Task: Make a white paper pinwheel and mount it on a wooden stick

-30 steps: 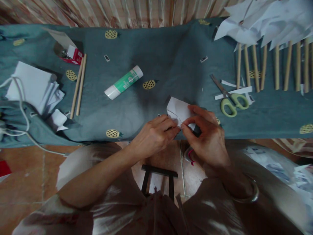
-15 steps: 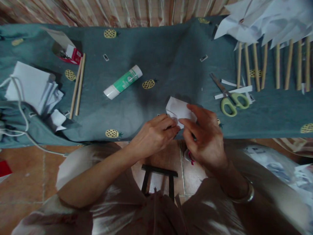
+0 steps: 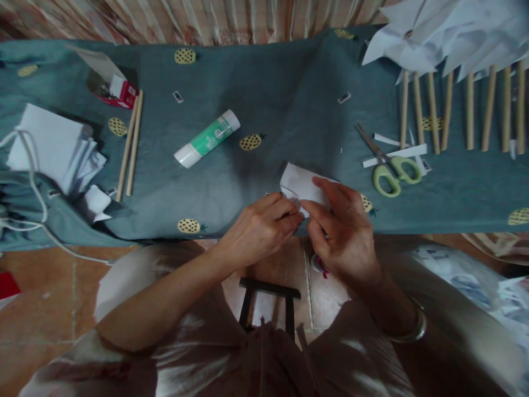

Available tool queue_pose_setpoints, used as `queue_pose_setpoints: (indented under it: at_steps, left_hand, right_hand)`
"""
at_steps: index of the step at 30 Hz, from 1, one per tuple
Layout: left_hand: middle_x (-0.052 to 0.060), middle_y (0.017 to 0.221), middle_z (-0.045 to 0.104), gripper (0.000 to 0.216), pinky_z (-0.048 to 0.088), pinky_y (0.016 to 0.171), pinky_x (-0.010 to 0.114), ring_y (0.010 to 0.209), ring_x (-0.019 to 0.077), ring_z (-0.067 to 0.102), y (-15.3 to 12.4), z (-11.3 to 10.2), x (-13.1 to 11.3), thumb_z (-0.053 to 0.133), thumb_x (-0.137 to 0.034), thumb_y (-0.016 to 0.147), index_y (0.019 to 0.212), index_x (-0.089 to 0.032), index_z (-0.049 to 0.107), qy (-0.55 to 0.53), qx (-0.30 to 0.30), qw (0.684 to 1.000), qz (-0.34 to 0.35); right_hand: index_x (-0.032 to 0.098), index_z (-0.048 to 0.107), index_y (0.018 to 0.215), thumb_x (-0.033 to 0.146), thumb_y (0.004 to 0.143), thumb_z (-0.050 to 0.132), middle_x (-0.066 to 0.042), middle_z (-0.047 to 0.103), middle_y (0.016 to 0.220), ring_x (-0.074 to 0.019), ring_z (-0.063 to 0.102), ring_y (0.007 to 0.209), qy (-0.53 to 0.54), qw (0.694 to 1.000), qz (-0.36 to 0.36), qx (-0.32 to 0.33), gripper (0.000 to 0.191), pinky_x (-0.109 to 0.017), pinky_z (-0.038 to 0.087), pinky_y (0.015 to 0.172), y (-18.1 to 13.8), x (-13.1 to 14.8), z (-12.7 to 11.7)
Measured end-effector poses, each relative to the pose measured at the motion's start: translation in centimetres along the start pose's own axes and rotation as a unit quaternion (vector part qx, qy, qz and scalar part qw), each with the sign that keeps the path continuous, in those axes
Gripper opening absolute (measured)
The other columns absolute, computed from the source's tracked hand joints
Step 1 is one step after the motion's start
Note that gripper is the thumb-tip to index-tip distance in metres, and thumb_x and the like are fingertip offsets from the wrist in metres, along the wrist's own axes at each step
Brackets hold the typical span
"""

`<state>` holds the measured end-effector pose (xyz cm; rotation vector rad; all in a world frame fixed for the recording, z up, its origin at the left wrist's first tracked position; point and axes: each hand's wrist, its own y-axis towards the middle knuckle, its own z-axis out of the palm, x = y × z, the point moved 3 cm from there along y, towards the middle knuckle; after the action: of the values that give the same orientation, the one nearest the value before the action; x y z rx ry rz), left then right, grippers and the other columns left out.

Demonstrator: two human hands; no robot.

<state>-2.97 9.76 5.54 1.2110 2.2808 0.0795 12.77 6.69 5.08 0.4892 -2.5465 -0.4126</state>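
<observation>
The small folded white paper sheet [image 3: 303,179] lies by the near edge of the teal pineapple-print cloth [image 3: 285,99], its near-left corner pinched in my left hand [image 3: 264,223]. My right hand [image 3: 345,226] has loosened its pinch of a second ago; its fingers now spread apart over the sheet, apparently flattening the fold. Beyond lies a green-and-white cylindrical glue stick [image 3: 207,139].

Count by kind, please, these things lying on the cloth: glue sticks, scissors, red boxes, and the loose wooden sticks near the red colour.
Glue stick: 1
Scissors: 1
Red box: 1
Loose sticks: 2
Total: 5
</observation>
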Motion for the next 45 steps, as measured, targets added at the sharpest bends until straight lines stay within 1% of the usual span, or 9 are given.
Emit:
queue_pose_setpoints:
  at_steps: [4, 11, 17, 20, 26, 32, 36, 41, 45]
  left_hand:
    - [0.009, 0.095, 0.068, 0.02, 0.056, 0.074, 0.031, 0.084, 0.0167, 0.06, 0.1, 0.0, -0.1, 0.048, -0.018, 0.096, 0.099, -0.011, 0.067, 0.001, 0.006, 1.0, -0.001]
    - [0.009, 0.092, 0.068, 0.02, 0.056, 0.073, 0.031, 0.084, 0.0171, 0.059, 0.1, -0.1, -0.1, 0.049, -0.018, 0.096, 0.096, -0.011, 0.067, 0.006, 0.005, 1.0, 0.001]
    - [0.009, 0.091, 0.068, 0.019, 0.056, 0.072, 0.03, 0.083, 0.0175, 0.06, 0.1, 0.0, -0.1, 0.05, -0.016, 0.095, 0.095, -0.01, 0.067, 0.003, -0.001, 1.0, 0.002]
    - [0.009, 0.092, 0.068, 0.018, 0.056, 0.073, 0.031, 0.084, 0.0177, 0.06, 0.1, 0.0, -0.1, 0.05, -0.015, 0.095, 0.095, -0.01, 0.067, 0.003, 0.001, 1.0, 0.0]
    - [0.009, 0.092, 0.068, 0.017, 0.056, 0.073, 0.03, 0.083, 0.0171, 0.061, 0.2, -0.1, -0.2, 0.05, -0.016, 0.095, 0.097, -0.01, 0.067, 0.008, -0.005, 1.0, 0.0]
    - [0.009, 0.091, 0.068, 0.017, 0.055, 0.072, 0.029, 0.082, 0.0171, 0.061, 0.3, -0.3, -0.3, 0.051, -0.016, 0.094, 0.098, -0.01, 0.067, 0.034, -0.015, 0.999, 0.013]
    - [0.008, 0.092, 0.069, 0.018, 0.055, 0.072, 0.028, 0.082, 0.0161, 0.061, 0.2, -0.5, 0.0, 0.051, -0.017, 0.095, 0.098, -0.011, 0.067, 0.049, -0.019, 0.999, 0.008]
    - [0.008, 0.097, 0.07, 0.017, 0.053, 0.075, 0.029, 0.086, 0.0162, 0.061, 0.0, -1.3, 1.6, 0.051, -0.016, 0.095, 0.097, -0.013, 0.068, 0.064, -0.037, 0.997, -0.012]
    - [0.008, 0.095, 0.069, 0.016, 0.052, 0.076, 0.03, 0.089, 0.0173, 0.06, -0.1, -2.1, 2.8, 0.052, -0.015, 0.094, 0.094, -0.014, 0.068, 0.074, -0.06, 0.995, -0.027]
  right_hand:
    - [0.026, 0.062, 0.115, 0.012, 0.089, 0.047, -0.009, 0.055, 0.136, -0.029, 0.05, 0.125, 0.016, 1.0, 0.01, 0.002, 0.033, -0.052, 0.047, 0.103, -0.1, 0.0, 0.2]
    - [0.027, 0.061, 0.117, 0.008, 0.089, 0.044, -0.008, 0.055, 0.138, -0.0289, 0.047, 0.132, 0.04, 0.999, 0.006, -0.01, 0.038, -0.054, 0.045, 0.105, -0.3, 0.1, 0.9]
    - [0.023, 0.056, 0.121, 0.005, 0.089, 0.042, -0.012, 0.056, 0.137, -0.0282, 0.042, 0.139, 0.038, 0.999, -0.013, -0.023, 0.039, -0.053, 0.045, 0.106, -0.7, 0.2, 1.4]
    - [0.024, 0.054, 0.123, 0.004, 0.09, 0.041, -0.011, 0.057, 0.137, -0.0268, 0.041, 0.14, 0.035, 0.999, -0.013, -0.022, 0.041, -0.052, 0.044, 0.107, -0.7, 0.2, 1.6]
    - [0.023, 0.058, 0.12, 0.005, 0.088, 0.041, -0.01, 0.059, 0.136, -0.0264, 0.041, 0.14, 0.056, 0.998, 0.013, -0.006, 0.04, -0.05, 0.041, 0.11, -0.6, 0.1, 1.4]
    - [0.022, 0.06, 0.122, 0.007, 0.086, 0.044, -0.01, 0.063, 0.131, -0.0282, 0.052, 0.13, 0.076, 0.997, 0.01, -0.028, 0.042, -0.053, 0.045, 0.106, -0.1, -1.0, -0.2]
    - [0.019, 0.06, 0.124, 0.009, 0.087, 0.044, -0.013, 0.062, 0.131, -0.0297, 0.056, 0.126, 0.031, 0.998, 0.05, -0.023, 0.042, -0.052, 0.047, 0.104, 0.4, -2.1, -0.6]
    - [0.016, 0.063, 0.119, 0.012, 0.088, 0.046, -0.015, 0.066, 0.126, -0.0292, 0.063, 0.113, 0.012, 0.998, 0.053, -0.009, 0.035, -0.049, 0.052, 0.098, 0.7, -1.9, -0.9]
    - [0.012, 0.067, 0.111, 0.012, 0.089, 0.047, -0.017, 0.069, 0.119, -0.0287, 0.066, 0.104, 0.028, 0.998, 0.058, -0.006, 0.029, -0.048, 0.054, 0.093, 0.7, -1.2, -1.2]
